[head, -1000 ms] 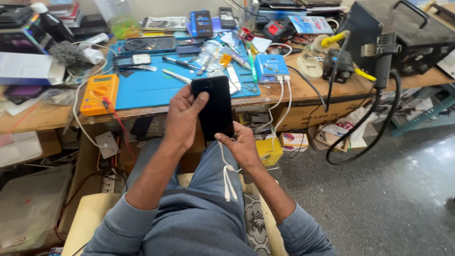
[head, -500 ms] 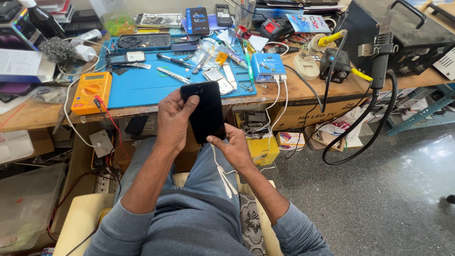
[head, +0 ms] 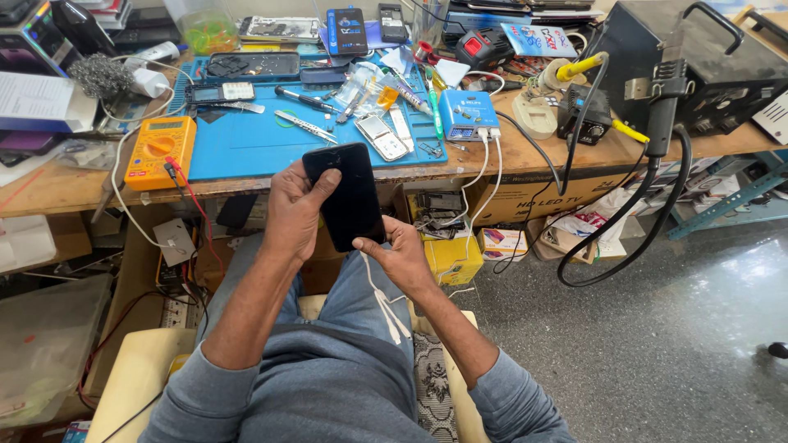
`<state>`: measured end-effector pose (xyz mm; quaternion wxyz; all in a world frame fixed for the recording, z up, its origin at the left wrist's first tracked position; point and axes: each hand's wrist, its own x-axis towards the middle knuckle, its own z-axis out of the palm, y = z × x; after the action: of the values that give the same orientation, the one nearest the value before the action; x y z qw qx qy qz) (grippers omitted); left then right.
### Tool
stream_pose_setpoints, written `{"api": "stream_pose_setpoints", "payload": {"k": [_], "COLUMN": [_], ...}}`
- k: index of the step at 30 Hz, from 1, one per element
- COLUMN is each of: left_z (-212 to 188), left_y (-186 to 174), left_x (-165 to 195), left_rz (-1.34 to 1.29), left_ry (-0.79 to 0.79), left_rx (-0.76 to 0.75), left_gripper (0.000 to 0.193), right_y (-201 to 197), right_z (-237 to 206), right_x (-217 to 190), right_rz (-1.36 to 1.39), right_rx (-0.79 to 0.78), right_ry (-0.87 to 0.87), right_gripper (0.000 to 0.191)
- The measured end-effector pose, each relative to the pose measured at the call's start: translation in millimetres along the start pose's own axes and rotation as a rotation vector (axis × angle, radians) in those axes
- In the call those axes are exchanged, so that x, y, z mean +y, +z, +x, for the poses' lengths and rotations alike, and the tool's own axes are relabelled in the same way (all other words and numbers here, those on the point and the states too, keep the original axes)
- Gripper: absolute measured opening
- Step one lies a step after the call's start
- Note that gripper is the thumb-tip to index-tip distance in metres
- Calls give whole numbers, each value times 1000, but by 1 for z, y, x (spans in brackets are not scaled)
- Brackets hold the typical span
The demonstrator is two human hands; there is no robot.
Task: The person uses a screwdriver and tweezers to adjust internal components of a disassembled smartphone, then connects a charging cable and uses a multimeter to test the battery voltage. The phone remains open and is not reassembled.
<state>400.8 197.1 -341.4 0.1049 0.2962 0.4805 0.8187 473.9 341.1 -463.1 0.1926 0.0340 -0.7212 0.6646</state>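
A black smartphone (head: 349, 193) is held upright over my lap, just in front of the wooden workbench edge (head: 525, 164). My left hand (head: 297, 209) grips its left side, thumb lying across the dark screen. My right hand (head: 398, 250) holds the lower right corner, fingers by the bottom edge, where a white cable (head: 379, 291) hangs down over my grey sweater. The phone's screen is dark.
A blue work mat (head: 246, 143) on the bench carries tweezers, a screwdriver and phone parts. An orange multimeter (head: 160, 150) sits at its left, a small blue box (head: 468, 115) at its right. A black station (head: 706, 66) with a hose stands far right. Boxes lie under the bench.
The view has shifted a little; the phone and both hands sit slightly lower and to the left relative to the bench. The grip on the phone is the same.
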Motion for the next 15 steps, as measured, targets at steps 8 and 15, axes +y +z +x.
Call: {"api": "stream_pose_setpoints", "payload": {"k": [8,15], "left_z": [1,0], "left_y": [-3,-4], "left_x": [1,-1], "left_rz": [1,7], "left_ry": [-78,-97], "left_rx": [-13,19], "left_gripper": [22,25], "right_y": [-1,0], "right_z": [-1,-2], "right_x": [0,-1], "right_rz": [22,-30], "right_rx": [-17,-32], "right_ry": [10,26], "right_gripper": [19,20]}}
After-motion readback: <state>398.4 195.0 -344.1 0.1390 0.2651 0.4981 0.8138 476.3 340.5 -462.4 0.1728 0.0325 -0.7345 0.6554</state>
